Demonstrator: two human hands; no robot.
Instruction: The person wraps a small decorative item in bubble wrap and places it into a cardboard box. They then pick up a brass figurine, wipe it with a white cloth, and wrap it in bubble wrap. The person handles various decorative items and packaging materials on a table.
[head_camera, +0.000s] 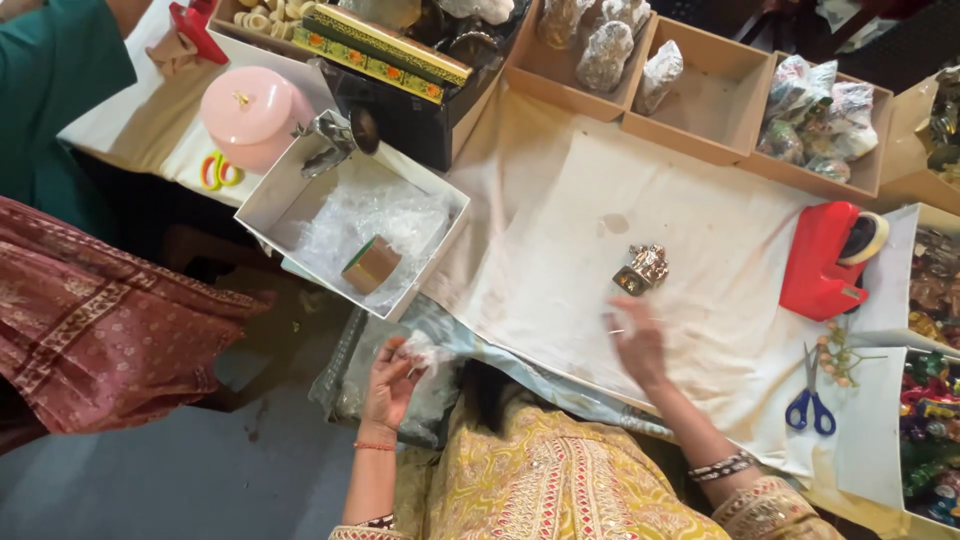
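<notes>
Up close, crinkly clear wrap (425, 352) in left hand (388, 385)

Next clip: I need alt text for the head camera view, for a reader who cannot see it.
A person's right hand reaches over a white cloth toward a small silver figurine, while the left hand holds crinkled clear plastic wrap off the table edge. Around them are a white box, a red tape dispenser and blue-handled scissors.

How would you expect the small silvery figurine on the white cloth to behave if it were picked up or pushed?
The silvery figurine looks rigid, probably heavy for its size. It appears to lie tilted, so a push would likely slide or rock it on the white cloth, not roll it.
</notes>
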